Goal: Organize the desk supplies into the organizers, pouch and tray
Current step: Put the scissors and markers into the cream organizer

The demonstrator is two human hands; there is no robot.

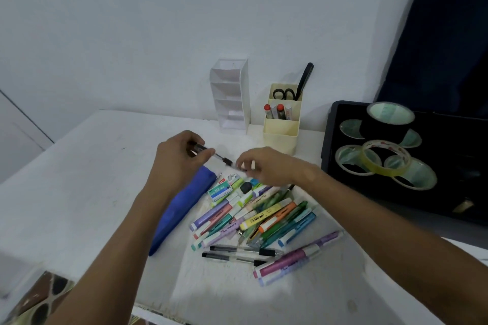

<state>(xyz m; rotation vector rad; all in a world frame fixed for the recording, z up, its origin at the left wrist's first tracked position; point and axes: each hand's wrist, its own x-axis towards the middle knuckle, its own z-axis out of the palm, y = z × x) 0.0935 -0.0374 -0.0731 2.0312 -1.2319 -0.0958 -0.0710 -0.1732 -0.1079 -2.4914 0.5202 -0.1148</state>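
My left hand (pixel 182 158) holds a clear pen with a black tip (pixel 211 155) above the white desk. My right hand (pixel 266 166) hovers just right of the pen tip, fingers pinched near it; whether it grips something small is unclear. Below both hands lies a pile of pastel highlighters and pens (pixel 261 219), with a staple box (pixel 219 190) at its top. A blue pouch (pixel 182 208) lies left of the pile. A white tiered organizer (pixel 232 95) and a cream organizer (pixel 282 119) stand at the back. A black tray (pixel 449 155) sits at right.
The cream organizer holds scissors (pixel 284 93), a black tool and red-capped markers (pixel 277 111). Several tape rolls (pixel 380 155) lie in the black tray. Two clear pens (pixel 237 253) lie at the pile's front. The desk's front edge runs near the bottom, patterned floor (pixel 42 298) beyond.
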